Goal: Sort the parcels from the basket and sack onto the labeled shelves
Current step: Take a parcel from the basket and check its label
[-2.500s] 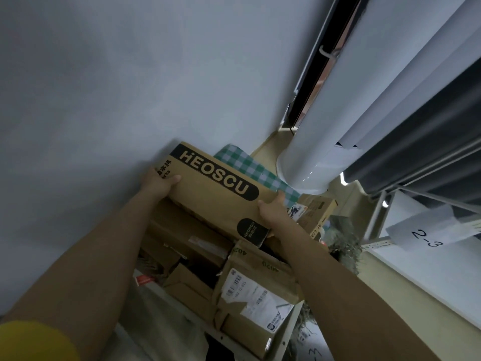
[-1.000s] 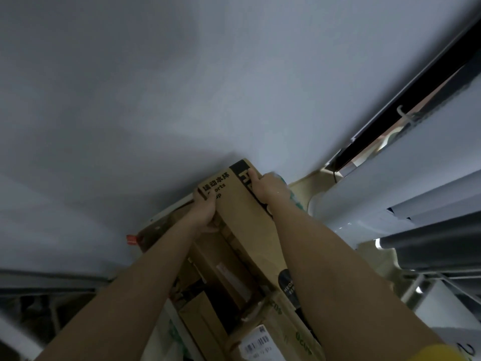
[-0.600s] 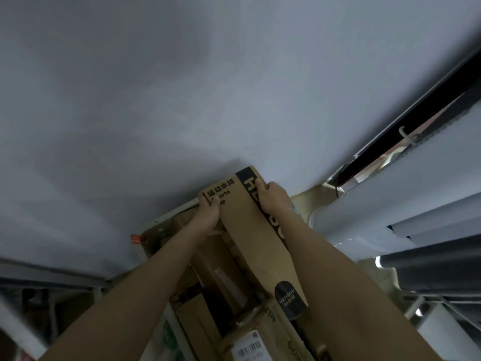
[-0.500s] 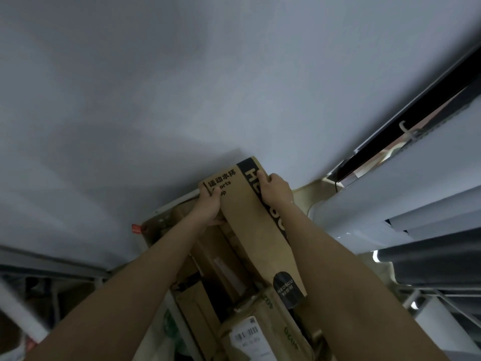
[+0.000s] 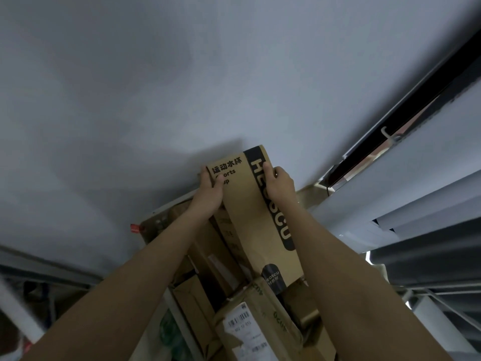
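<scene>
Both hands are raised toward the top of a stack of parcels, and between them they hold a long brown box (image 5: 250,204) printed with a black band and pale lettering. The left hand (image 5: 209,195) grips the box's far left corner: its thumb (image 5: 218,183) lies across the printed face, partly covering the small English words there, while the other fingers wrap round the left edge and mostly vanish behind the cardboard. The right hand (image 5: 279,186) clasps the right edge near the same far end, its fingers curled over onto the black band so that they hide part of the lettering (only the letters at either end read clearly). The box thus sits squarely between the two palms, its far end close under the pale ceiling (image 5: 182,87), its near end running down toward the viewer and resting on or just above a parcel with a barcode label (image 5: 247,324); whether they touch is hard to tell. More brown cartons (image 5: 208,259) are packed to the left of the box, below the left forearm. At the right, long grey slats (image 5: 429,204) run diagonally.
</scene>
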The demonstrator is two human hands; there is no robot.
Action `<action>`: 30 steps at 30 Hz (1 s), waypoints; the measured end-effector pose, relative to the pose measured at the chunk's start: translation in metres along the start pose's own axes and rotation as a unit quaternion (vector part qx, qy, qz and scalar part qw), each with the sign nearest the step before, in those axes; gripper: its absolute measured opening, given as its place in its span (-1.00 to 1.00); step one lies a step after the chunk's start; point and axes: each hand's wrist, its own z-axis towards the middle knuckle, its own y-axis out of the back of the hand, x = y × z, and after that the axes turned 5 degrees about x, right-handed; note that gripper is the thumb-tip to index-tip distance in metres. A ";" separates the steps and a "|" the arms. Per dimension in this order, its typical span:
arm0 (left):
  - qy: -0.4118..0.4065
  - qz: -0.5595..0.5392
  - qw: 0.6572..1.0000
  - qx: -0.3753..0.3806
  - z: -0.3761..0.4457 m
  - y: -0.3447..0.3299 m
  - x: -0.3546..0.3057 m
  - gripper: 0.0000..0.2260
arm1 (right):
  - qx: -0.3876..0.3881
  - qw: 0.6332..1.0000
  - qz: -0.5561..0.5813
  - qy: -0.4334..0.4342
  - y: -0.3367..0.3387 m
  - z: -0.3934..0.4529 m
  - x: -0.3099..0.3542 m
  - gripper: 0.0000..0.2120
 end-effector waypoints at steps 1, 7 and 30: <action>-0.014 0.003 1.000 0.002 -0.003 0.000 -0.003 -0.48 | -0.007 1.000 0.014 0.005 0.003 -0.003 0.000 -0.52; -0.087 0.021 0.996 -0.017 -0.031 -0.005 -0.022 -0.48 | -0.043 0.997 0.069 0.020 0.015 -0.019 0.002 -0.59; 0.028 -0.045 0.995 -0.081 -0.011 0.015 0.006 -0.31 | 0.008 0.995 -0.103 0.006 -0.007 -0.009 0.061 -0.34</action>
